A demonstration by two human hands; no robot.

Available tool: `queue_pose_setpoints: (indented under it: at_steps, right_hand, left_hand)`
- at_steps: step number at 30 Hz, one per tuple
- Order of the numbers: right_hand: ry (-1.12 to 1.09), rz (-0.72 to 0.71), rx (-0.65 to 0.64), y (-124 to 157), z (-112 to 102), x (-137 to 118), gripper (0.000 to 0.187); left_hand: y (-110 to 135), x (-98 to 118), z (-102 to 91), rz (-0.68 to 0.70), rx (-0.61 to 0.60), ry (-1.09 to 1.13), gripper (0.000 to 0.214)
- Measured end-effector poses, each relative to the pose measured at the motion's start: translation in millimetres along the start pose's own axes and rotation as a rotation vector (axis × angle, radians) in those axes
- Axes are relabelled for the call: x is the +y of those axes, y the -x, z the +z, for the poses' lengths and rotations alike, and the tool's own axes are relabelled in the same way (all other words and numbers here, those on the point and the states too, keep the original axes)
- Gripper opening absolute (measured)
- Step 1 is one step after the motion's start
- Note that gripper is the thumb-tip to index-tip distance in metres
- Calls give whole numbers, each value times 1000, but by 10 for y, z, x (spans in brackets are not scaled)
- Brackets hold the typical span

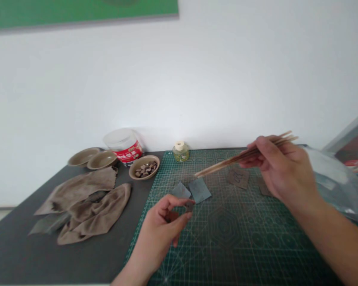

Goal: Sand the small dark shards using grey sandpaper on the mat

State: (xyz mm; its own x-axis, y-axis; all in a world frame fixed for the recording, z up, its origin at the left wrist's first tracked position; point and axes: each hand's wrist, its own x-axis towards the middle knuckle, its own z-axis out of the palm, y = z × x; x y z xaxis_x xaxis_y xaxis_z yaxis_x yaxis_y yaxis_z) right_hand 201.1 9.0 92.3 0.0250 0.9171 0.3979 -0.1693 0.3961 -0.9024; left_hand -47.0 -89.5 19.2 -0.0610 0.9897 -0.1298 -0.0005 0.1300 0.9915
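Observation:
My right hand (pixel 282 169) is closed round a bundle of thin wooden sticks (pixel 226 162), held slanting above the green cutting mat (pixel 232 238), tips pointing left and down. My left hand (pixel 164 226) hovers low over the mat's left part, thumb and fingers pinched on a small dark brown piece (pixel 171 216). Just beyond it lie two grey-blue square sheets (pixel 192 190). A small glass bottle (pixel 180 151) with a pale cap stands at the mat's far edge.
On the dark table left of the mat lie crumpled brown cloths (pixel 83 204), two empty bowls (pixel 92 159), a bowl of brown pieces (pixel 144 167) and a lidded tub with a red label (pixel 124 146). Brown squares (pixel 238 176) lie under my right hand; a plastic bag (pixel 337 182) is far right.

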Motion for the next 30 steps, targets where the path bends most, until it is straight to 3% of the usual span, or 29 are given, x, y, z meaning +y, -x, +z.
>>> queue_pose_setpoints:
  at_steps: [4, 10, 14, 22, 30]
  right_hand:
    - [146, -60, -10, -463, 196, 278, 36]
    - [217, -101, -87, -934, 669, 662, 50]
    - [374, -153, -110, -1022, 877, 783, 50]
    - [476, -182, -88, -1049, 898, 867, 50]
    - [502, -118, -77, -1034, 834, 869, 51]
  left_hand:
    - [-16, -133, -101, -95, -67, -159, 23]
    - [-21, -243, -152, 160, -75, -379, 9]
    - [-32, -273, -160, 174, -104, -402, 8]
    - [-48, -303, -226, 202, -106, -384, 13]
    - [-50, -355, -254, 181, -91, -415, 15]
